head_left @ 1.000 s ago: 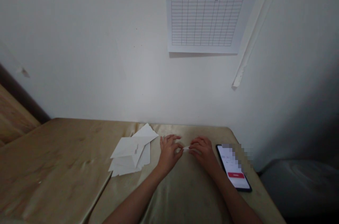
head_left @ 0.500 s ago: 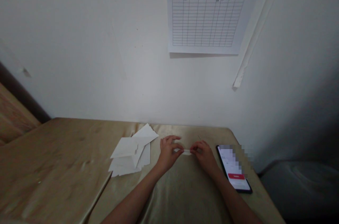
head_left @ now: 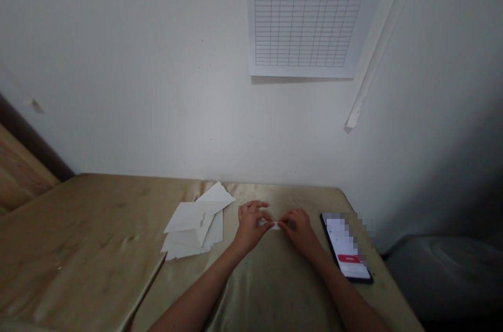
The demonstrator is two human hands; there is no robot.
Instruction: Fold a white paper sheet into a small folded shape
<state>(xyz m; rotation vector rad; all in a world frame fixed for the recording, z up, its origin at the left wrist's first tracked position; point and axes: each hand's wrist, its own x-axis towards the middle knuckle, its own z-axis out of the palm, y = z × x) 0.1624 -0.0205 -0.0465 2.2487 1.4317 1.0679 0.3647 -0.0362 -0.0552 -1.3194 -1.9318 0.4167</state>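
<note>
A small white piece of paper [head_left: 275, 225] lies between my two hands, low over the brown covered table; most of it is hidden by my fingers. On its left end, my left hand [head_left: 253, 223] pinches it between thumb and index finger, the other fingers raised and bent. My right hand [head_left: 297, 226] grips the right end, also with thumb and fingertips. To the left of my left hand lies a loose pile of white paper sheets [head_left: 190, 217], overlapping at odd angles, some with torn edges.
A phone [head_left: 346, 248] with a lit screen lies right of my right hand near the table's [head_left: 98, 238] right edge. The white wall behind carries a printed table sheet [head_left: 306, 23] and a peeling strip [head_left: 356, 114]. A dark grey object [head_left: 448, 274] stands beyond the right edge.
My right hand has shifted slightly left, so the gap between my fingertips is narrower. The left hand keeps its pinch; the pile and phone lie as before.
</note>
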